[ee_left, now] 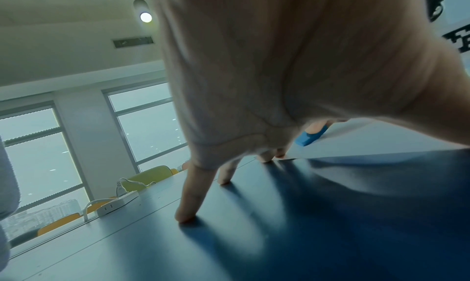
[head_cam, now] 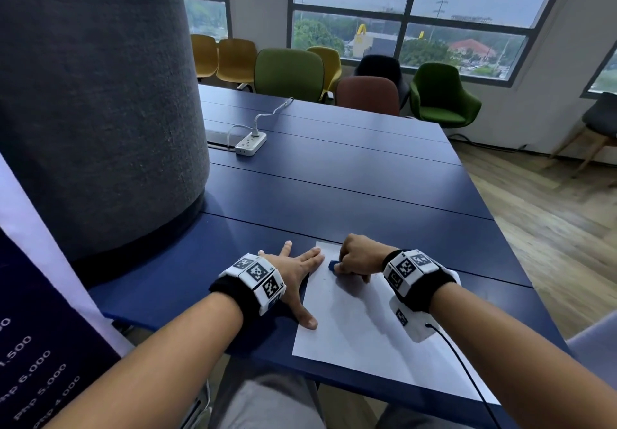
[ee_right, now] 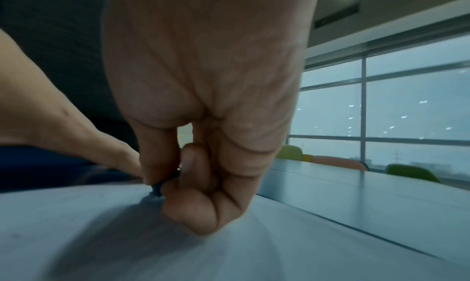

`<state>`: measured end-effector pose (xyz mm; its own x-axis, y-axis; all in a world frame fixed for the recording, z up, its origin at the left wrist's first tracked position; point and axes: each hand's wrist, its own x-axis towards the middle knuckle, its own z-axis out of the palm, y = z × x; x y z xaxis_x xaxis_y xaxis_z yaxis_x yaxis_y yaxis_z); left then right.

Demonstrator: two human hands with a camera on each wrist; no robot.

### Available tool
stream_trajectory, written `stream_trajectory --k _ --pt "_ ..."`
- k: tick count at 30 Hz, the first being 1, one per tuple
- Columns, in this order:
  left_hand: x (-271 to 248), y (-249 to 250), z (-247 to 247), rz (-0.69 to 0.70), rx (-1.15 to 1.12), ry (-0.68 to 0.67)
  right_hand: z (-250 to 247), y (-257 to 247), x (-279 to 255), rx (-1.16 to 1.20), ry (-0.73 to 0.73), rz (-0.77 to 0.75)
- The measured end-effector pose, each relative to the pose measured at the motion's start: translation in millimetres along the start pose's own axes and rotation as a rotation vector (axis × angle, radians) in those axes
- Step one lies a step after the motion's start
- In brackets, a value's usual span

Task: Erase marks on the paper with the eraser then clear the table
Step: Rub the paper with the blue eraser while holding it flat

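Your right hand [head_cam: 359, 256] pinches the small blue rubber eraser [head_cam: 334, 265] against the white rectangular paper sheet [head_cam: 360, 328] near its far-left corner. Your left hand [head_cam: 293, 273], fingers spread flat, pins that sheet's left edge to the dark blue surface [head_cam: 350, 178], just beside the eraser.

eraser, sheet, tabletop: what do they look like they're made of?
Eraser: likely rubber or vinyl; solid matte blue block, no gloss.
Sheet: plain white paper; thin, flat, matte, its edge lifts slightly by the left hand.
Tabletop: probably laminate or painted board; smooth navy panels with seams and a soft sheen showing reflections. Core cannot be told.
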<state>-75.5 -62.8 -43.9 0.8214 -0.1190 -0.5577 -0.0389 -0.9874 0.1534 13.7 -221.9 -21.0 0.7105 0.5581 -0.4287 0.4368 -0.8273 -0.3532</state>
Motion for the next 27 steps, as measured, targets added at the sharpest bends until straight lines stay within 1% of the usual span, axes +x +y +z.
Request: stream_trajectory --k 2,6,7,10,12,15,18,20,23,24,27 --pt "0 0 0 -0.001 -0.005 0.005 1 2 -1 0.003 0.031 0.002" --pt "-1 0 -1 0.000 0.001 0.006 12 -5 -8 -0.097 -0.092 -0.058" --pt "-1 1 -1 -0.001 -0.003 0.004 12 -4 -7 -0.129 -0.086 -0.056" --pt "-2 1 0 0.000 -0.006 0.005 10 2 -6 -0.210 0.011 -0.042" --pt "-2 0 0 0.000 0.000 0.011 16 4 -8 -0.289 0.047 -0.075" --pt "-2 1 -1 0.003 0.003 0.012 24 3 -11 -0.379 0.050 -0.142" --pt "-1 0 0 0.001 0.000 0.016 17 9 -9 -0.381 0.087 -0.057" --pt "-1 0 1 0.001 -0.002 0.013 18 11 -10 -0.402 0.122 -0.041" --pt "0 0 0 0.002 0.005 0.014 27 6 -13 -0.448 0.118 -0.131" --pt "0 0 0 -0.001 0.005 0.012 27 5 -14 -0.455 0.109 -0.139" --pt "0 0 0 -0.002 0.001 0.007 19 10 -7 -0.419 0.155 -0.042"
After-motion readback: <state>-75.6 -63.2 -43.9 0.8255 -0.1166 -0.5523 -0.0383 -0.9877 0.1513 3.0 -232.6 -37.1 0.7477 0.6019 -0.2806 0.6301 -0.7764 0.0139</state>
